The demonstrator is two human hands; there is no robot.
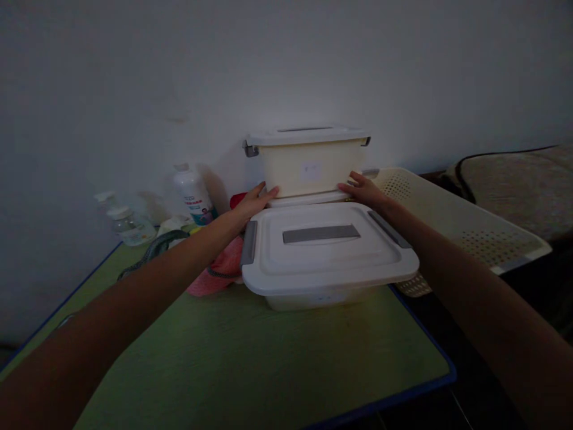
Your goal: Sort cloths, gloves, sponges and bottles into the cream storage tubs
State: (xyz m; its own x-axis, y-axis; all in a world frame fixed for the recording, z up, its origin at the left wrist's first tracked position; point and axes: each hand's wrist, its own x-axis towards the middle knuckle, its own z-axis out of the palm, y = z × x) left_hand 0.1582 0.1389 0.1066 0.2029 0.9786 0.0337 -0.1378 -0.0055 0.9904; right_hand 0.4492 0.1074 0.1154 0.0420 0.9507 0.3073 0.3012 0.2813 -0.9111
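At the back, a cream storage box (286, 167) with a white lid and a pale label stands upright on another white lid (308, 197). My left hand (257, 203) grips its lower left corner, thumb on the front and fingers along the side. On the opposite lower corner, my right hand (362, 190) holds the box with its fingertips against it. Nearer to me, a second lidded storage box (322, 263) rests on the green table (250, 364), grey handle and side clips showing. What lies beneath the rear lid is mostly hidden.
Left of the boxes are a white bottle (192, 194), clear pump bottles (129, 226) and a pink cloth bag (219, 272) with a drawstring. A cream perforated basket (456, 221) stands to the right, near a beige cushion (519, 185). A wall closes off the back.
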